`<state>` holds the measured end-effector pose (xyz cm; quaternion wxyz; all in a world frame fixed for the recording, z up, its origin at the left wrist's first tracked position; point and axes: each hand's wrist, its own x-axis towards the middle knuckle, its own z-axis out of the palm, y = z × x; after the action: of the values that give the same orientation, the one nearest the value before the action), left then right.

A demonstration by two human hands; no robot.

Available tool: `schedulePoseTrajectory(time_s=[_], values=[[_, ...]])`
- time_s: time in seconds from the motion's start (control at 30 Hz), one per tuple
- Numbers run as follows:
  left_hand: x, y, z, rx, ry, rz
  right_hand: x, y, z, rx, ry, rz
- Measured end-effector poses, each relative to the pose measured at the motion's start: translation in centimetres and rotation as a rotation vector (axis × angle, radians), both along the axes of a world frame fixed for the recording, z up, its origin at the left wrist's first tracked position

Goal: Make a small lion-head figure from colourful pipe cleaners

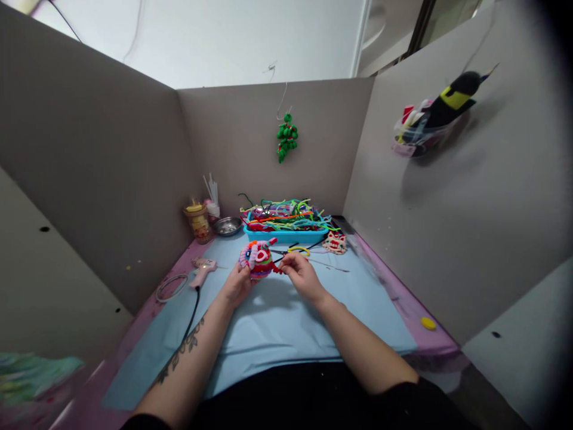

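Note:
My left hand [236,286] is closed around a colourful pipe-cleaner figure [258,258], held up above the blue table cover. Pink, orange, red, green and purple coils make up the figure, and an eye shape shows on its front. From its right side a short red pipe-cleaner piece [276,270] sticks out. The fingertips of my right hand [303,278] pinch the end of this red piece. Just behind my right hand lie scissors with yellow handles [299,251]. Part of the figure is hidden by my left fingers.
A blue basket [286,237] of loose pipe cleaners stands at the back. Left are a pink glue gun [204,270], a metal bowl [228,226] and a tan cup [198,224]. A cat-like face piece [335,242] lies right. Grey panels [233,137] enclose the table.

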<state>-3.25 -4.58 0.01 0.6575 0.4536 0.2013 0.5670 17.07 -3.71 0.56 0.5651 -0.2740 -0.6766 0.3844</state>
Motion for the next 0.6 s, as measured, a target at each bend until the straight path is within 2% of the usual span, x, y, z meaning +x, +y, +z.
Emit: schedulePoseTrajectory(time_s=[0.1, 0.33, 0.6], values=[[0.18, -0.03, -0.04, -0.004, 0.018, -0.033, 0.17, 0.16, -0.04, 0.032, -0.020, 0.043], [0.27, 0.15, -0.38, 0.027, 0.010, -0.069, -0.41, 0.12, 0.20, 0.090, 0.092, -0.047], [0.27, 0.05, 0.15, 0.028, -0.021, -0.018, -0.14, 0.50, 0.14, 0.014, 0.152, -0.065]])
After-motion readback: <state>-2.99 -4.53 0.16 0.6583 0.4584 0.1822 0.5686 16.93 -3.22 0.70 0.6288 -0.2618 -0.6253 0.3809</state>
